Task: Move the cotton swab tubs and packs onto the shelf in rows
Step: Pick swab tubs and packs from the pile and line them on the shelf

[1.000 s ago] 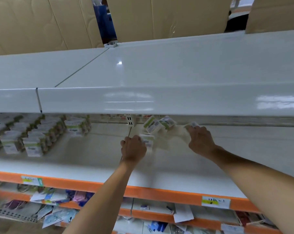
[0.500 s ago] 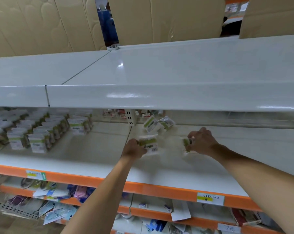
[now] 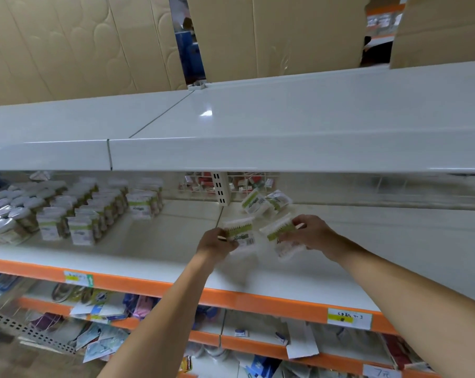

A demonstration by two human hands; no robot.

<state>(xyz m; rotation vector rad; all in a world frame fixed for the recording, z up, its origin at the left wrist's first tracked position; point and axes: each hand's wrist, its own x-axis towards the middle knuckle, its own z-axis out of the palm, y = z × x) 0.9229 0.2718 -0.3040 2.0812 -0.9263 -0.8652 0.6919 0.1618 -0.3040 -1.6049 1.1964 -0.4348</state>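
Observation:
My left hand [image 3: 215, 242] grips a clear cotton swab pack [image 3: 241, 232] with a green label, held just above the white shelf [image 3: 154, 255]. To its right, my right hand [image 3: 311, 232] pinches a second such pack [image 3: 281, 237], tilted. Two more packs [image 3: 265, 202] lie loose at the back of the shelf, behind both hands. On the left part of the shelf stand rows of swab tubs [image 3: 89, 211] with green labels, and round-lidded tubs [image 3: 7, 214] at the far left.
A white upper shelf [image 3: 285, 126] overhangs the working shelf, with cardboard sheets [image 3: 81, 50] behind it. A slotted upright [image 3: 221, 188] divides the back. The shelf's orange front edge [image 3: 258, 298] carries price tags. Lower shelves hold assorted packets [image 3: 100, 312].
Both hands drew back from the rear of the shelf toward me, each carrying a swab pack. The packs now face up between the hands, and the view shifted slightly right.

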